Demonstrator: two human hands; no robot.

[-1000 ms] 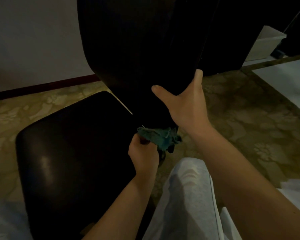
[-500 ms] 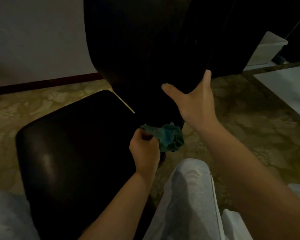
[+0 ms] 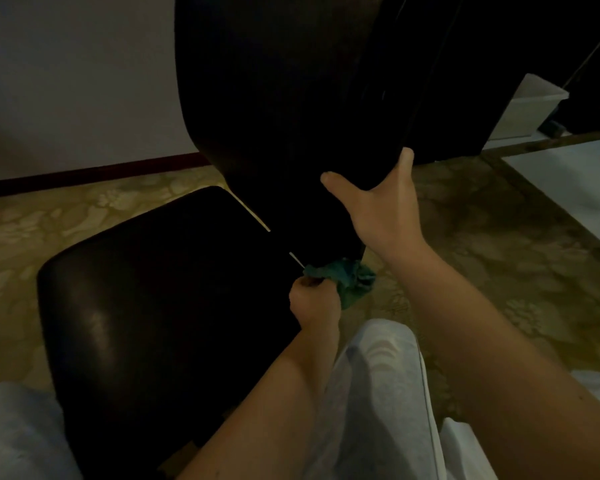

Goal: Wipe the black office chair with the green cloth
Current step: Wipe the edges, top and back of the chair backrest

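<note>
The black office chair fills the middle of the view: its glossy seat (image 3: 146, 306) lies low at the left and its tall backrest (image 3: 278, 98) rises at the centre. My right hand (image 3: 378, 206) grips the backrest's lower right edge, thumb on the front and fingers wrapped behind. My left hand (image 3: 314, 301) is closed on the crumpled green cloth (image 3: 347, 277), which presses against the narrow bottom of the backrest where it meets the seat.
Patterned beige carpet (image 3: 499, 254) surrounds the chair. A white wall with a dark red skirting board (image 3: 84, 173) runs along the back left. A white bin (image 3: 527, 109) and dark furniture stand at the back right. My light-trousered knee (image 3: 378, 393) is just below the cloth.
The cloth has shifted slightly along the base of the backrest with my left hand. My right hand keeps its hold on the backrest's edge.
</note>
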